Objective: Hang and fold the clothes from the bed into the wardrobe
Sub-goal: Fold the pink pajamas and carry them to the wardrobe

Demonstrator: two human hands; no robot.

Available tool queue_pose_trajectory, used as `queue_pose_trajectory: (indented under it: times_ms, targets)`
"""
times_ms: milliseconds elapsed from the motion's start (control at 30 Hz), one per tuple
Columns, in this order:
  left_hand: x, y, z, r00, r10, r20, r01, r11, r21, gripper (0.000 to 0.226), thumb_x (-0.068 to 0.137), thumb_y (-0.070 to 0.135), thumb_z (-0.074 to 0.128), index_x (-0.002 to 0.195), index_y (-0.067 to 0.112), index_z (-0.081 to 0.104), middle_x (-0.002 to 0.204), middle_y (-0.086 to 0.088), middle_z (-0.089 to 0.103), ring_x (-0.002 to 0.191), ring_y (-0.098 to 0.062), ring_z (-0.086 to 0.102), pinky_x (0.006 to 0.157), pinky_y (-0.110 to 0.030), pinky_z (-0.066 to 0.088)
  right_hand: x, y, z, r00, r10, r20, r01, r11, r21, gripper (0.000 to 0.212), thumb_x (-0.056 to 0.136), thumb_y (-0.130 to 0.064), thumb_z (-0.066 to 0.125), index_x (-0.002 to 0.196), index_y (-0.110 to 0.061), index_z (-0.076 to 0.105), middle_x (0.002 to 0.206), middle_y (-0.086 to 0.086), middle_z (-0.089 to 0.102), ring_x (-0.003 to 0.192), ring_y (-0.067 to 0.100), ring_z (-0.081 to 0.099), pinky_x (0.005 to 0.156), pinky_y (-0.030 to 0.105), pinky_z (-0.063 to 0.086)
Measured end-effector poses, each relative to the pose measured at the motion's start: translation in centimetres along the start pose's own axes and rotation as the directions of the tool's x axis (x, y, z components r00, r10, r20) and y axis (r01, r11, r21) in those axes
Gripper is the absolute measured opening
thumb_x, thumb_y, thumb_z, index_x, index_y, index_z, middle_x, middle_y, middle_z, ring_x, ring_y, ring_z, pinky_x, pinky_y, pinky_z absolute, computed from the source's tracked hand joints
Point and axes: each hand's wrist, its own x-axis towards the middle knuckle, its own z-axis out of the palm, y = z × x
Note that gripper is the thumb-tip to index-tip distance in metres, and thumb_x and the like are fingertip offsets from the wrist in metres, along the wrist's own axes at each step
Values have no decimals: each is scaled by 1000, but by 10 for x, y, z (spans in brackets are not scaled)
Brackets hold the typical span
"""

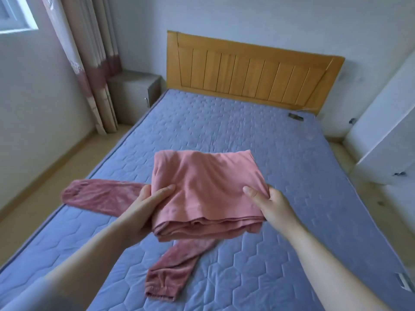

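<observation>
Looking down through the head camera, I see the blue quilted mattress [247, 131] spreading beneath and beyond both hands, with the wooden headboard [251, 70] at its far end, well past the fingertips. A white cupboard front [386, 122] stands off to the right of the right hand, and a patterned curtain [89, 63] hangs far off to the left of the left hand, a grey bedside cabinet [132, 93] beside it. Between the two hands sits the folded pink garment [202, 182], a flat stack of several layers. Under it, running out past the left hand on one side and back between the forearms on the other, the darker pink trousers [101, 196] lie spread on the mattress. The left hand [143, 212] grips the stack's left edge, thumb laid on top and fingers tucked beneath. The right hand [271, 203] grips the right edge likewise, thumb on top, fingers hidden under the cloth. The hands are apart, the stack's width between them. I cannot tell whether the stack's far edge touches the mattress.
</observation>
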Motion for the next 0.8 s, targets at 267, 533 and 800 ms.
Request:
queue_pose_trajectory:
  times_ms: [267,533,800]
  targets:
    - [-46,127,67,929,285,237,-322,937,134,103,34,18,92,126,15,45,121,-16,61,107,-26,66,81,-36,57,-29,-130,-101,961,-158,-229,178,982,67,30,83,-42,71,96,-15,69,95,-1,74,90,16,69,84,36,52]
    - [-80,201,83,781,360,510,-443,896,46,80,46,11,87,119,8,54,103,-15,72,93,-31,71,69,-31,58,-98,-194,-123,926,-143,-349,231,947,225,53,63,-48,77,105,-17,69,100,-1,75,94,16,71,88,37,54]
    - [-114,224,124,625,254,738,-443,894,67,67,59,2,80,121,10,56,107,-15,72,97,-31,70,70,-32,58,-192,-216,-138,865,31,-502,193,901,388,47,68,-33,80,109,-18,65,95,3,76,87,22,73,68,31,58]
